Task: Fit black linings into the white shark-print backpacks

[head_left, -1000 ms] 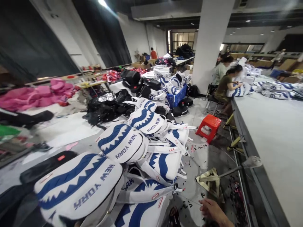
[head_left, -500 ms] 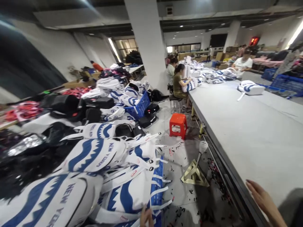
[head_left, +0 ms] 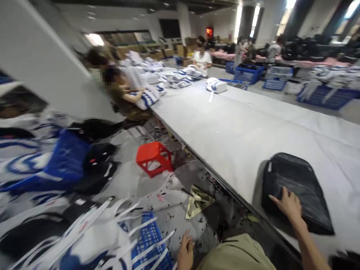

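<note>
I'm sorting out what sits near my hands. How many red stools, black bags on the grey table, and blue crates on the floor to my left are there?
Red stool: 1
Black bag on the grey table, under the right hand: 1
Blue crates on the floor, one far left, one near the left hand: 2
Total: 4

Person: bare right hand [head_left: 288, 204] and forearm, no sleeve or glove; bare left hand [head_left: 185, 253]; olive-khaki trousers [head_left: 239, 253] over the knee.
</note>
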The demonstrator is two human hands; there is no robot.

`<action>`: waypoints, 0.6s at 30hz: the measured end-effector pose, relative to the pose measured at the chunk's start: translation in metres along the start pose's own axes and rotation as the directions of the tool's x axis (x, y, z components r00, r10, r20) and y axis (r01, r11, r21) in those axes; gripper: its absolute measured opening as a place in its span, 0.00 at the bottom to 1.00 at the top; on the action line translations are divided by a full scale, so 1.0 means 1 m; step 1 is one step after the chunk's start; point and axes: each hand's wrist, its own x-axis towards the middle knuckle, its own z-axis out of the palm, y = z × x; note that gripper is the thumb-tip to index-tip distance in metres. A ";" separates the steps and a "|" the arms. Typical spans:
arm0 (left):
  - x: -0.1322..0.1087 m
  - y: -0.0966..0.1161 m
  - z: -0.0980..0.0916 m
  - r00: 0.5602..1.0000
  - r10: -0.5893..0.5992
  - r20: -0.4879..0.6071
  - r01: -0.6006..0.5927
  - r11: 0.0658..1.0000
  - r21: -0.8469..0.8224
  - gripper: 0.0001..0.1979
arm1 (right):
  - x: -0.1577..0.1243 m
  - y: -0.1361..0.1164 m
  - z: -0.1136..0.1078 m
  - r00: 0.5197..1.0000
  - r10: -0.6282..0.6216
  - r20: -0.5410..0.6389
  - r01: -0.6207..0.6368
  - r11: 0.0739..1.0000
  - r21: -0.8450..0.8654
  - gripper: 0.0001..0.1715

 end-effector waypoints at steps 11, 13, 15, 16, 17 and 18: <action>0.048 0.074 0.032 0.939 0.180 0.292 -0.224 0.966 0.126 0.29 | 0.018 -0.054 0.010 0.958 0.251 0.139 -0.262 0.963 0.067 0.61; 0.056 0.089 0.027 0.932 0.188 0.309 -0.253 0.950 0.184 0.29 | 0.024 -0.070 0.014 0.952 0.291 0.096 -0.297 0.953 0.052 0.56; 0.063 0.106 0.023 0.927 0.173 0.332 -0.257 0.939 0.230 0.30 | 0.027 -0.083 0.010 0.947 0.317 0.051 -0.319 0.947 0.039 0.51; 0.064 0.114 0.021 0.921 0.166 0.354 -0.260 0.936 0.238 0.30 | 0.026 -0.086 0.006 0.947 0.320 0.024 -0.320 0.947 0.038 0.50; 0.065 0.120 0.019 0.910 0.166 0.379 -0.268 0.935 0.233 0.31 | 0.022 -0.088 0.002 0.949 0.316 -0.002 -0.315 0.948 0.043 0.49; 0.066 0.125 0.018 0.900 0.177 0.398 -0.281 0.934 0.219 0.31 | 0.017 -0.087 -0.001 0.953 0.303 -0.031 -0.300 0.952 0.058 0.49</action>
